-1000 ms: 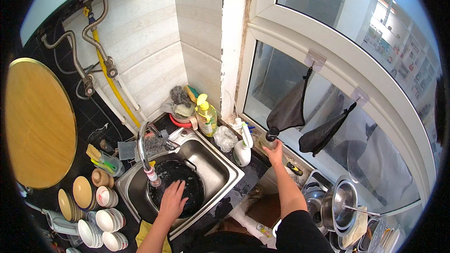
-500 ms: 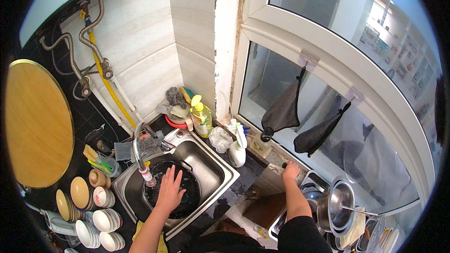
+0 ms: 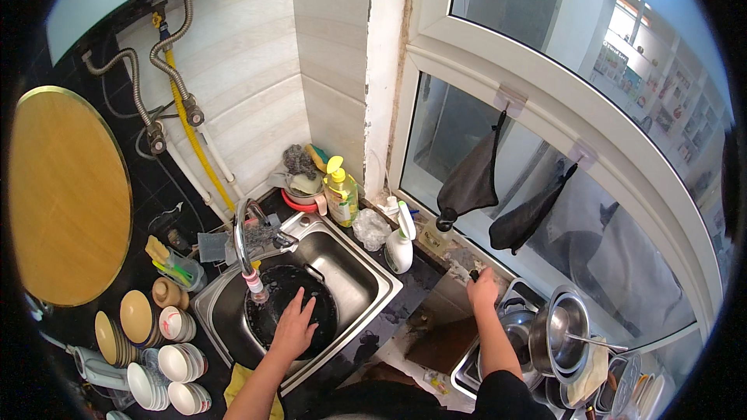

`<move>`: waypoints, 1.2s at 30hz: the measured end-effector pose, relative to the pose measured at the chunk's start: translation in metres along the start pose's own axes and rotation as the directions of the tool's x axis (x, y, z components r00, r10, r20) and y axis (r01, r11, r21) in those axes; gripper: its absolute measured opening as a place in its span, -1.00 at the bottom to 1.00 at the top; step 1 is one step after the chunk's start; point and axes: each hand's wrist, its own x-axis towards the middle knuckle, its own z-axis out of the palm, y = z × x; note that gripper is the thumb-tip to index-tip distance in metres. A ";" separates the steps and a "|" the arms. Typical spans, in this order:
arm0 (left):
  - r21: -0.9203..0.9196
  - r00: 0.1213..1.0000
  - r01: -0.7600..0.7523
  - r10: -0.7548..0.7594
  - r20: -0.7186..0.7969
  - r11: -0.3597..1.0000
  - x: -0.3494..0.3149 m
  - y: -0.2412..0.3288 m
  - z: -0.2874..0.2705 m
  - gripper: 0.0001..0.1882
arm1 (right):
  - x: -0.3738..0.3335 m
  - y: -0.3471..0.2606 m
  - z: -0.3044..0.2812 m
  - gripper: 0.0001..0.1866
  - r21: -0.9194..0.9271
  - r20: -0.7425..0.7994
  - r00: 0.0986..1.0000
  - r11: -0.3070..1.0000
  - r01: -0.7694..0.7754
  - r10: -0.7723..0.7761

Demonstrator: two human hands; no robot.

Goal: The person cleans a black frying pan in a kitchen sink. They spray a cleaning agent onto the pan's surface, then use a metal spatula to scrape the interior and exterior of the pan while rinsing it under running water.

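Observation:
A round black pan [image 3: 272,307] with a side handle lies in the steel sink [image 3: 366,295], beneath the curved faucet [image 3: 240,241]. My left hand [image 3: 294,330] reaches over the pan with its fingers apart and nothing in them; whether it touches the pan I cannot tell. At the right, by the window ledge, my right hand [image 3: 482,292] is closed around a small black thing [image 3: 474,274]. Only its tip shows past the fingers, so its kind is hidden.
Stacked bowls [image 3: 183,362] stand left of the sink, near a round wooden board [image 3: 70,194]. A yellow soap bottle [image 3: 341,194] and a white spray bottle [image 3: 399,245] line its far right side. Metal basins [image 3: 559,334] crowd the right. Dark cloths [image 3: 475,175] hang at the window.
My left hand has drawn back slightly toward me over the pan. My right hand stays closed by the ledge. The whole view has shifted a little.

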 end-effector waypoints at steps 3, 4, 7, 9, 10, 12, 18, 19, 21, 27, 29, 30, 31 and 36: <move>-0.045 1.000 -0.017 0.018 0.009 0.999 -0.008 -0.001 0.005 -0.38 | -0.031 -0.012 -0.010 -0.61 0.055 0.005 0.999 0.998 -0.035 0.034; -0.056 1.000 -0.013 0.014 0.017 0.998 -0.011 -0.001 0.006 -0.38 | -0.036 -0.008 -0.006 -0.62 -0.046 0.108 0.994 0.999 0.004 0.001; -0.069 1.000 0.002 0.000 0.020 0.998 -0.020 -0.003 0.004 -0.39 | -0.049 -0.024 -0.020 -0.64 0.005 0.115 0.993 1.000 -0.020 0.019; -0.080 1.000 -0.001 0.001 0.004 0.997 -0.028 -0.007 0.004 -0.39 | -0.057 -0.028 -0.027 -0.65 0.023 0.049 0.999 1.000 0.001 -0.002; -0.088 1.000 0.013 -0.012 0.006 0.996 -0.032 -0.008 0.004 -0.40 | -0.060 -0.030 -0.029 -0.65 0.005 0.075 0.997 1.000 -0.006 0.006; -0.095 0.999 0.038 -0.038 0.003 0.995 -0.036 -0.012 0.001 -0.42 | -0.062 -0.035 -0.032 -0.65 -0.019 0.123 0.992 1.000 -0.014 0.017; -0.085 0.999 0.051 -0.051 -0.001 0.995 -0.056 -0.024 0.002 -0.49 | -0.088 -0.023 -0.009 -0.67 0.194 -0.031 0.990 0.971 0.142 -0.139; -0.107 0.998 0.059 -0.059 0.004 0.993 -0.058 -0.025 0.003 -0.51 | -0.088 -0.020 -0.002 -0.73 0.542 0.353 0.935 0.805 -0.243 0.045; -0.142 0.996 0.094 -0.093 0.013 0.985 -0.067 -0.030 0.004 -0.53 | -0.094 -0.031 -0.007 -0.77 0.652 0.658 0.741 0.592 -0.475 -0.131; -0.114 0.992 0.119 -0.122 -0.015 0.986 -0.089 -0.041 0.019 -0.58 | -0.119 -0.070 -0.005 -0.83 0.605 0.793 0.468 0.421 -0.675 -0.389; -0.113 0.992 0.123 -0.125 -0.009 0.986 -0.093 -0.044 0.025 -0.59 | -0.121 -0.078 0.003 -0.82 0.592 0.799 0.438 0.415 -0.690 -0.412; -0.120 0.991 0.134 -0.136 -0.007 0.984 -0.096 -0.046 0.027 -0.59 | -0.123 -0.086 0.007 -0.82 0.588 0.801 0.431 0.408 -0.699 -0.417; -0.126 0.989 0.146 -0.148 -0.005 0.981 -0.100 -0.048 0.030 -0.59 | -0.125 -0.096 0.011 -0.82 0.583 0.802 0.423 0.401 -0.707 -0.421; -0.120 0.969 0.244 -0.245 0.002 0.962 -0.113 -0.043 0.025 -0.59 | -0.138 -0.138 0.045 -0.78 0.537 0.830 0.400 0.363 -0.761 -0.388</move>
